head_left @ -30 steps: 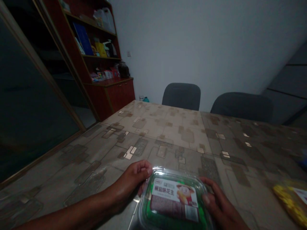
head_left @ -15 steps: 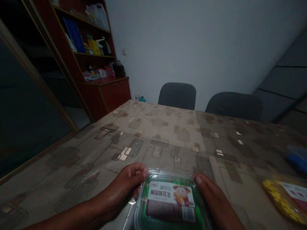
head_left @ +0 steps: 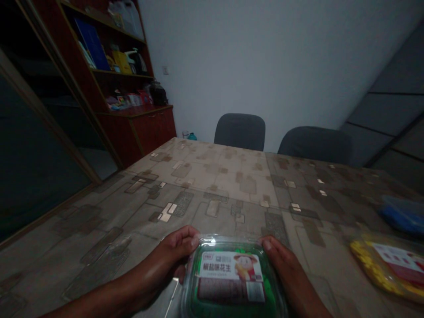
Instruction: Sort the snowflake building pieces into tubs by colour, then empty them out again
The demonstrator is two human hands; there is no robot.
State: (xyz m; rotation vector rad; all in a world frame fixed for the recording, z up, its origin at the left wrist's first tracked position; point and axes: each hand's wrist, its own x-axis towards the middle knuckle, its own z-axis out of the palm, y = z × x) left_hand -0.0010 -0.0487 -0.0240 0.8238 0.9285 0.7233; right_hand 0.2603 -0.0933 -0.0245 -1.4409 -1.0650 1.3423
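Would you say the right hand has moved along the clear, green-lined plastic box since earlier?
Yes: the right hand slid away from the person, from beside the box's white label to its far right corner.

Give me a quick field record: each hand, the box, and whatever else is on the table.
left hand: grips left edge of green snack box
right hand: grips its right edge
box state: clear lid on, label up
table: patterned cover
right of box: yellow packet, blue container beyond it
far side: two dark chairs
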